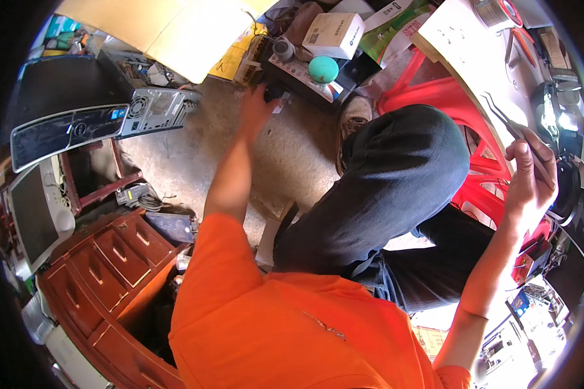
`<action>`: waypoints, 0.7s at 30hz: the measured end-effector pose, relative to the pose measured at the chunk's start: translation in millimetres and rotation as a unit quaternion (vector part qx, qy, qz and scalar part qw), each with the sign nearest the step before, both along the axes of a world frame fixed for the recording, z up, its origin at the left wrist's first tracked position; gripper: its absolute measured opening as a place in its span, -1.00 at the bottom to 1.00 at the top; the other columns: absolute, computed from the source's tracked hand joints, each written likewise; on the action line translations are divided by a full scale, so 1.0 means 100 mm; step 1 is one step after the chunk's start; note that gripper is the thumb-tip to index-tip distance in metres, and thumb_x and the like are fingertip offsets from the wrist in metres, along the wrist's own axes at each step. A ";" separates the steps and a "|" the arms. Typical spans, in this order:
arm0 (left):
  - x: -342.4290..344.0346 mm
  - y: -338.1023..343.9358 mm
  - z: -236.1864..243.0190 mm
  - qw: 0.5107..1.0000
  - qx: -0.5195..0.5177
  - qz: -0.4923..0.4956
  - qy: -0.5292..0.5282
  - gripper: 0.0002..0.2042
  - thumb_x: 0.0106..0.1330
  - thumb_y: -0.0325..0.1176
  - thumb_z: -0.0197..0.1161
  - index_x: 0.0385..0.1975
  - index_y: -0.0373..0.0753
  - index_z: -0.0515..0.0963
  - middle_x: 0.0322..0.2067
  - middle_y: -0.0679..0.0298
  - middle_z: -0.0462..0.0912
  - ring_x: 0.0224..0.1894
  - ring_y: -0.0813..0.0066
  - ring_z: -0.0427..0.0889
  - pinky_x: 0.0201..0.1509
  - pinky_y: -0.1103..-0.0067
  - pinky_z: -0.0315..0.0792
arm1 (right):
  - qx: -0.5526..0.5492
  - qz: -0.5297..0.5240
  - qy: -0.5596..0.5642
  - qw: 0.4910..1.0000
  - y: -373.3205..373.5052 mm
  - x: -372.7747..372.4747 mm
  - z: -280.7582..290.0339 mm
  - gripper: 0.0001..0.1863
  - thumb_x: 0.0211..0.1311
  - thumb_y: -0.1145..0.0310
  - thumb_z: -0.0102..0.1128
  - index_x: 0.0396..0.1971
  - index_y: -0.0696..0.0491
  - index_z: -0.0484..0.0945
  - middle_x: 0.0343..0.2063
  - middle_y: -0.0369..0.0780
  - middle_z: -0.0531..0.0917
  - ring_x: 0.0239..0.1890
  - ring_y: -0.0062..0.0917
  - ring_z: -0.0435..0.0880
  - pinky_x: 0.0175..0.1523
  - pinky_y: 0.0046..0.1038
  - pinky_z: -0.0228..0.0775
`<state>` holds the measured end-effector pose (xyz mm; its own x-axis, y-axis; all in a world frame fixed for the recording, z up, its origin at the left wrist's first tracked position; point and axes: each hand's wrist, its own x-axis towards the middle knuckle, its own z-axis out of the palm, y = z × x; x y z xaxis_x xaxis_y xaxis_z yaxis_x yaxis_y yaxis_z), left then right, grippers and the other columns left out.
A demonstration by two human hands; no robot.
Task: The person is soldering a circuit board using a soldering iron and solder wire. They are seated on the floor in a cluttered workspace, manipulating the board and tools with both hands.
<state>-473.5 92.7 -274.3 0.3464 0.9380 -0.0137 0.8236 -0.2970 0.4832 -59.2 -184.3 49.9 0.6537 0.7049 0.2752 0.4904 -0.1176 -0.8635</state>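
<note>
My right hand [531, 178], raised at the right, is closed around a pair of dark tweezers [498, 111]. The tips of the tweezers point up and to the left, beside the white tabletop. Down near the floor, my left hand [258, 109] reaches out at the end of a stretched arm. Its fingers curl at a small dark object [274, 91] whose kind I cannot make out. Close by stands a black box-shaped device [305, 87] bearing a round green lid-like item [323, 69], a grey cylinder [283, 49] and a white carton [334, 34].
A black computer tower [71, 129] lies at the left, above a reddish wooden drawer cabinet [113, 259] and a coiled black cable [150, 201]. A red plastic chair [435, 91] stands under the white table [464, 39], which carries a solder wire spool [496, 13]. Cardboard [169, 32] overhangs at top left.
</note>
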 end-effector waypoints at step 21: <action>0.85 0.03 0.21 0.972 0.032 -0.011 -0.234 -0.53 0.17 -0.44 0.51 0.09 -0.34 0.53 0.00 0.03 0.56 -0.05 0.19 0.65 0.02 0.35 0.57 | 0.028 0.010 -0.015 0.999 -0.06 -0.05 0.02 -0.72 0.35 0.42 0.43 -0.05 0.27 0.70 -0.39 -0.17 0.77 -0.40 -0.62 0.66 -0.12 -0.59 0.51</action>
